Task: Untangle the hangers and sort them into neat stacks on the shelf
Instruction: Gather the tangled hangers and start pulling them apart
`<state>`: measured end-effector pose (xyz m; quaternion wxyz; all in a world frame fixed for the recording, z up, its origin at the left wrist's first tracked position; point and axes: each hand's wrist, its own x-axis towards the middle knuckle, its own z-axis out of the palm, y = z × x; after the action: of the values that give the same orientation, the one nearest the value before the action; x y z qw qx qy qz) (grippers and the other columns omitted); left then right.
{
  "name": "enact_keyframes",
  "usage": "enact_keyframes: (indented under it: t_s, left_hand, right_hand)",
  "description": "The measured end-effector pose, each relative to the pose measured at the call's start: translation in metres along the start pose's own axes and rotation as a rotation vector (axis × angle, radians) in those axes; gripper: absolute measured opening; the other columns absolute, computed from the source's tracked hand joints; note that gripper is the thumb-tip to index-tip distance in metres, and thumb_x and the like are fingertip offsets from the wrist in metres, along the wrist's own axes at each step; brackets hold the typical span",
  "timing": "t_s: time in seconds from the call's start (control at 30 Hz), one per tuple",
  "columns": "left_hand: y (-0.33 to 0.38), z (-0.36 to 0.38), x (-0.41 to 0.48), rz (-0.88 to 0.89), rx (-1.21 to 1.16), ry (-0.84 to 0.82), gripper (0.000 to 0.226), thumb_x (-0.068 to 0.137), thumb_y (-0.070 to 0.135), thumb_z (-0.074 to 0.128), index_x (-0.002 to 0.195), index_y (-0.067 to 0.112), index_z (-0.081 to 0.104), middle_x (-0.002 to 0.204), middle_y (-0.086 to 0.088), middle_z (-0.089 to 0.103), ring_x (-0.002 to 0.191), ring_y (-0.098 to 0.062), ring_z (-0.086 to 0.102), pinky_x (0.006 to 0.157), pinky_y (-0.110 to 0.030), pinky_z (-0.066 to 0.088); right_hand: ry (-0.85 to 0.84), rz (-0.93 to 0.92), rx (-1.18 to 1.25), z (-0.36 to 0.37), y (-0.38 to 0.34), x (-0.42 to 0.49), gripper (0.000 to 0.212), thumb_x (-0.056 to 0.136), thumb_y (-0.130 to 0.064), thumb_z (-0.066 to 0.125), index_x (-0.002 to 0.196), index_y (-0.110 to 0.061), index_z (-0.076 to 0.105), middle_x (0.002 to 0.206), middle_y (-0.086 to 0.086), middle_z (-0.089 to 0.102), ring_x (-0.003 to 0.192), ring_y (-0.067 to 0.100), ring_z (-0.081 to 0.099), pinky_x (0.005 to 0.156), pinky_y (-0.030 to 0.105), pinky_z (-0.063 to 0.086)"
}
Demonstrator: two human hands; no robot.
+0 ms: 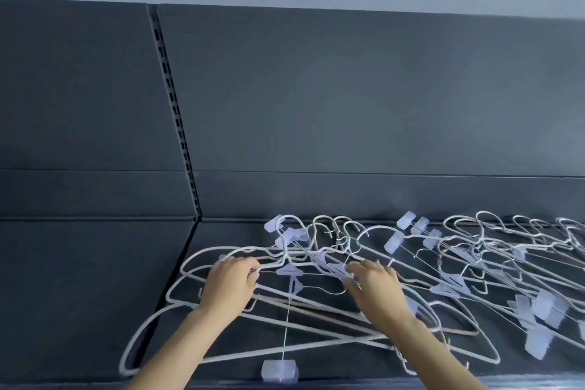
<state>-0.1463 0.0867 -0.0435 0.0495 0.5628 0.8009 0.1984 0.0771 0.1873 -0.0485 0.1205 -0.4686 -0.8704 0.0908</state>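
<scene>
A tangled heap of white hangers point(316, 304) lies on the dark shelf point(79, 279), some plain with curved shoulders, others thin wire with translucent clips. My left hand point(231, 282) curls its fingers around the rods of the left hangers near their necks. My right hand point(373, 285) rests palm down on the middle of the heap, fingers hooked on thin wires. A further spread of clip hangers point(506, 266) runs off to the right. One clip point(280, 370) hangs at the shelf's front edge.
A dark back panel point(348, 104) rises behind the shelf, with a slotted upright rail point(177, 117) at the left. Bare shelf surface lies to the left of the heap. The front edge of the shelf runs along the bottom of the view.
</scene>
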Motion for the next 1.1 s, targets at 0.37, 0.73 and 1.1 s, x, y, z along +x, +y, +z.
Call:
enact_keyframes:
  t_s: [0.37,0.73,1.1]
  left_hand:
    - [0.032,-0.052,0.035,-0.006,-0.212,0.147,0.016,0.092,0.015,0.047,0.099,0.017,0.061,0.094,0.004,0.066,0.088,-0.021,0.059,0.08,-0.041,0.05]
    - [0.02,-0.057,0.061,-0.15,-0.344,0.042,0.017,0.086,0.011,0.053,0.076,0.011,0.066,0.069,-0.005,0.062,0.066,-0.019,0.049,0.068,-0.029,0.042]
    - [-0.041,-0.105,-0.059,-0.27,0.002,-0.183,0.111,0.06,0.058,0.073,0.146,0.024,0.011,0.146,0.012,0.016,0.136,-0.009,0.017,0.111,-0.024,0.022]
  right_hand:
    - [0.119,-0.055,0.347,-0.037,0.011,0.024,0.012,0.09,-0.023,0.053,0.085,-0.015,0.06,0.079,-0.003,0.057,0.065,0.009,0.05,0.063,0.024,0.04]
    - [-0.087,-0.294,-0.235,-0.058,0.016,0.028,0.114,0.065,-0.068,0.059,0.146,-0.016,-0.001,0.145,-0.003,0.027,0.134,0.017,0.027,0.115,0.035,0.011]
    - [-0.178,-0.585,-0.13,-0.03,-0.075,0.062,0.105,0.065,-0.064,0.063,0.145,-0.017,0.013,0.141,-0.003,0.033,0.132,0.018,0.032,0.113,0.033,0.014]
